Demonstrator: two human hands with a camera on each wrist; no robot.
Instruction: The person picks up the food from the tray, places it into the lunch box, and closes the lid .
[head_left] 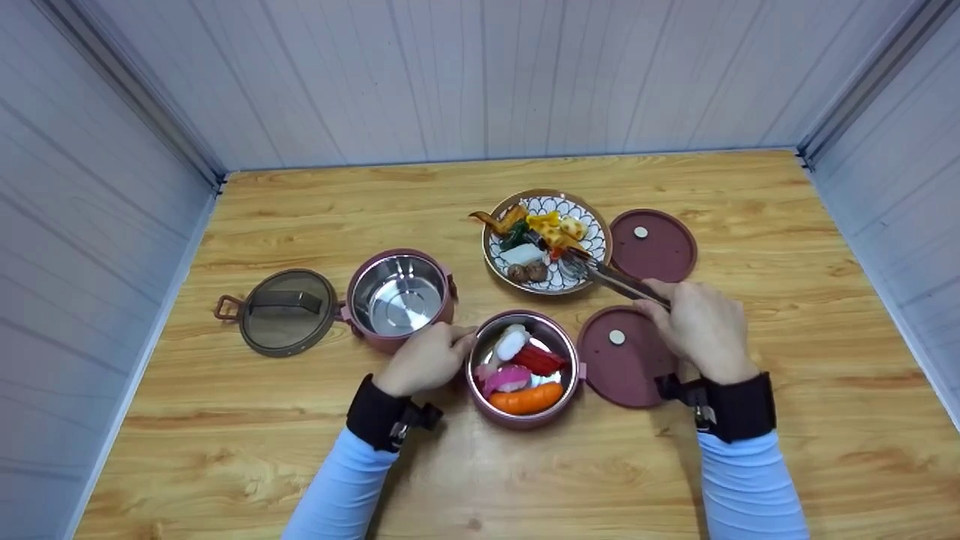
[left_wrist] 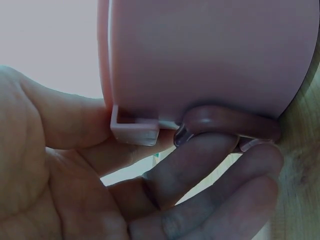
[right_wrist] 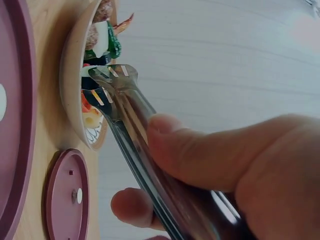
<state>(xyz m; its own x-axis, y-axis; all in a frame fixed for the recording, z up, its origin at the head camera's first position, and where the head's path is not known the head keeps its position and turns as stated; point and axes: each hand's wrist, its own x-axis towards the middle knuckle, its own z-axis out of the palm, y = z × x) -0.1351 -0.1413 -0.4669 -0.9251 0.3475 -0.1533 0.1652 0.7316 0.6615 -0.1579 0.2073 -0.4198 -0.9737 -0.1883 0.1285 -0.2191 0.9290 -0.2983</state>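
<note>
My left hand [head_left: 424, 360] grips the left side of a pink round container [head_left: 556, 409] packed with toy food: a carrot, red and pink pieces, a white piece. In the left wrist view its fingers [left_wrist: 215, 165] curl under the container wall [left_wrist: 210, 55] by a side clip [left_wrist: 135, 131]. With my right hand [head_left: 701, 326] I hold metal tongs [head_left: 611, 279]. The tong tips reach over the right side of a patterned plate [head_left: 559, 204] of toy food. The tongs [right_wrist: 125, 115] lie close to the food on the plate [right_wrist: 70, 95]; whether they pinch a piece is unclear.
An empty pink container with a steel inside [head_left: 400, 296] stands left of the filled one, next to a brown handled lid [head_left: 287, 310]. Two maroon flat lids lie on the wooden table [head_left: 300, 202]: one [head_left: 652, 245] beside the plate, one [head_left: 622, 360] under my right wrist. Walls close in on three sides.
</note>
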